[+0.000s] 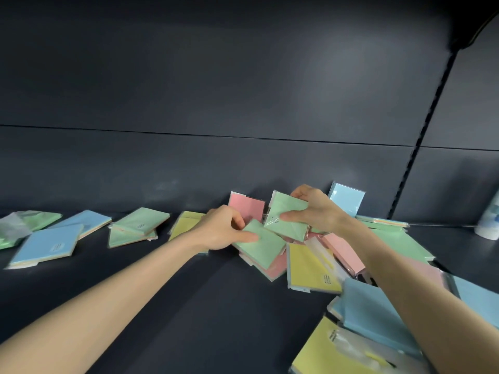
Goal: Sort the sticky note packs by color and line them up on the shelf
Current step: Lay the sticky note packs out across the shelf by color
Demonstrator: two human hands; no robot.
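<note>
Sticky note packs in clear wrap lie scattered on a dark shelf (210, 298). My right hand (314, 209) pinches a green pack (287, 217), lifted and tilted above the pile. My left hand (221, 229) grips another green pack (263, 245) by its left edge; that pack lies on top of pink packs in the pile. Behind the hands, a pink pack (247, 206) and a blue pack (347, 197) lean against the back wall. A yellow pack (310, 268) and a pink pack (341, 253) lie just right of the pile.
To the left lie two green packs (137, 225), two blue packs (47, 245) and a yellow pack (185, 225). Blue (372, 314) and yellow (329, 349) packs crowd the front right. A white bottle (490, 220) stands at the far right by the slotted upright.
</note>
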